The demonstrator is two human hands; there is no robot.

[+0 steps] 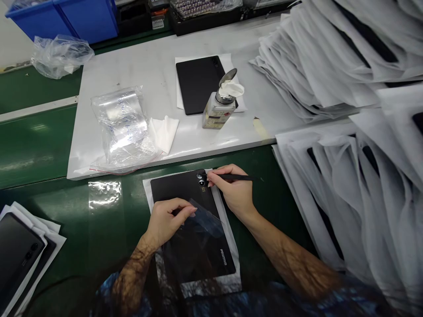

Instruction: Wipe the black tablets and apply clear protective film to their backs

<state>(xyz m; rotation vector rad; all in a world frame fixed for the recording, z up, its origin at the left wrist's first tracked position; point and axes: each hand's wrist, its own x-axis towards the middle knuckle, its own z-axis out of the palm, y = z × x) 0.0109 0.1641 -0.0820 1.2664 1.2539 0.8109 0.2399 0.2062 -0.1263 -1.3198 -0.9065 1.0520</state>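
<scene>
A black tablet point(176, 189), its back with camera rings facing up, lies on a white foam sleeve point(231, 246) in front of me. My right hand point(236, 191) grips black tweezers point(236, 177), whose tips are at the camera rings point(201, 181) near the tablet's upper right corner. Whether the tips pinch anything is too small to tell. Between the thumb and fingers of my left hand point(168, 218) is a strip of clear film point(207, 222), held over the middle of the tablet.
Sleeved tablets are piled along the right point(330, 176), with more in a stack point(20, 251) at left. On the white board point(158, 66) are another black tablet point(194, 83), a dispenser bottle point(218, 112), a folded wipe point(165, 134) and a plastic bag point(124, 123). Blue bins point(66, 20) stand behind.
</scene>
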